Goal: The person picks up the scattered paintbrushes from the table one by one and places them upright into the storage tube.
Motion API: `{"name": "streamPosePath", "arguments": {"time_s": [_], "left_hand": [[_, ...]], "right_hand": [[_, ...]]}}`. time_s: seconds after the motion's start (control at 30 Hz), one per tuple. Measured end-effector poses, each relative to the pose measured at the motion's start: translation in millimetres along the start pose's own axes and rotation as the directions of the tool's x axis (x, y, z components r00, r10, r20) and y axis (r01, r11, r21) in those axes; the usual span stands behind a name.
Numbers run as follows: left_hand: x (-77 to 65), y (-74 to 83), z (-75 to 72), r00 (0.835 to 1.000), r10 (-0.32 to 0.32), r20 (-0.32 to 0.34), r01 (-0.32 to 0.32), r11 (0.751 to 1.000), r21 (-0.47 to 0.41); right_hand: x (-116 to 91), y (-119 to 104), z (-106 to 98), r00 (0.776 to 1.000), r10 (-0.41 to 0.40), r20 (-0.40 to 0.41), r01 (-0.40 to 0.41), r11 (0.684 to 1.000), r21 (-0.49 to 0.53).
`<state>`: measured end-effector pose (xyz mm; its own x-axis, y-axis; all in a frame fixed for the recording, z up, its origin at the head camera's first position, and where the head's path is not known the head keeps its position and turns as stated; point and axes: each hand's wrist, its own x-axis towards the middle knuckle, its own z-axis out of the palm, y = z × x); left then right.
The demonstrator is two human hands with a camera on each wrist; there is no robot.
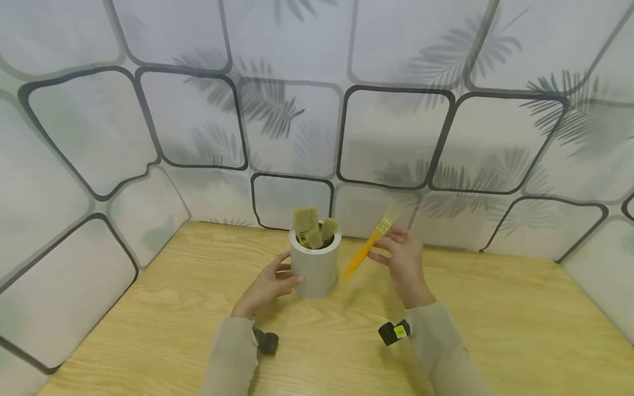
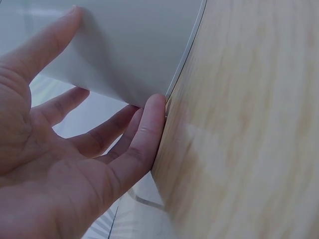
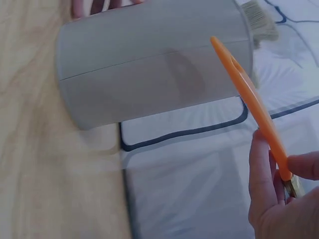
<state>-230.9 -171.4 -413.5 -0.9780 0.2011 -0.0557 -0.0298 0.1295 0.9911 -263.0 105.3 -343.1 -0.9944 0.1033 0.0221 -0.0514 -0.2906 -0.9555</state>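
Note:
A grey cylindrical container (image 1: 314, 275) stands upright on the table with several paintbrushes (image 1: 305, 220) in it, bristles up. My left hand (image 1: 264, 287) holds its left side low down. In the left wrist view the thumb (image 2: 55, 37) lies on the container wall (image 2: 134, 45), with the other fingers along its side near the base. To the right of the container, my right hand (image 1: 405, 263) pinches a paintbrush (image 1: 361, 254) with an orange handle. That brush is tilted in the air, bristles up and away, handle end toward the container; its ferrule is metal.
The wooden table (image 1: 163, 324) runs back to a wall (image 1: 386, 137) with a leaf and rounded-square pattern. Patterned panels also flank the table on the left and right. Black wrist cameras (image 1: 394, 333) sit by both sleeves.

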Motion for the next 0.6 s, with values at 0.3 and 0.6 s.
{"name": "streamPosePath", "arguments": {"time_s": [0.3,0.6], "left_hand": [[0.5,-0.3,-0.1,1.000,-0.008,-0.006,0.008,1.000,-0.006],[-3.3,1.9,1.7,1.000,0.003,-0.003,-0.003,1.000,0.010]], "right_hand": [[3,-23,27,0.974,-0.219,-0.063,0.227,0.957,0.182],[2,-27,57,0.900,-0.430,-0.067,0.433,0.901,0.029]]}}
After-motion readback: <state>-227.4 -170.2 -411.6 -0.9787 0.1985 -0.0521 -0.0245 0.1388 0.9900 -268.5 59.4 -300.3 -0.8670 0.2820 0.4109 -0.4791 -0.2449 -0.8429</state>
